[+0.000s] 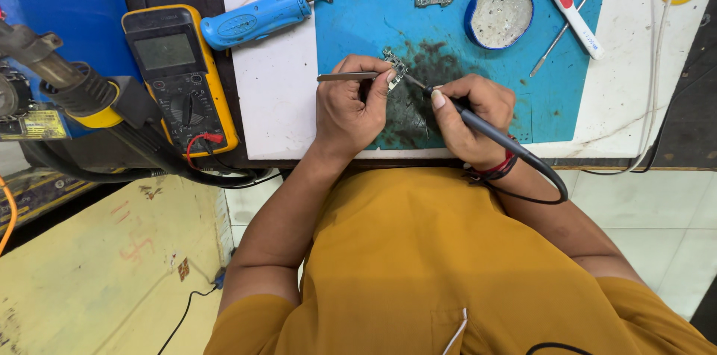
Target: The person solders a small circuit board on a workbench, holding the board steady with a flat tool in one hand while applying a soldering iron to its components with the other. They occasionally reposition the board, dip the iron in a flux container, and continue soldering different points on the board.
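Fingers of the left hand [349,110] pinch metal tweezers [348,76], steadying a small circuit board [395,71]. The right hand [469,117] clamps a soldering iron [489,131], tip touching the board just beyond the fingertips. The work looks under way, unfinished. The board lies on a blue mat [567,94] near the bench [272,101] front edge.

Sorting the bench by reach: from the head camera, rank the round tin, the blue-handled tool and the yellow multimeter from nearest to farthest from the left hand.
1. Blue-handled tool, up-left of the left hand.
2. Round tin, upper right.
3. Yellow multimeter, far left.
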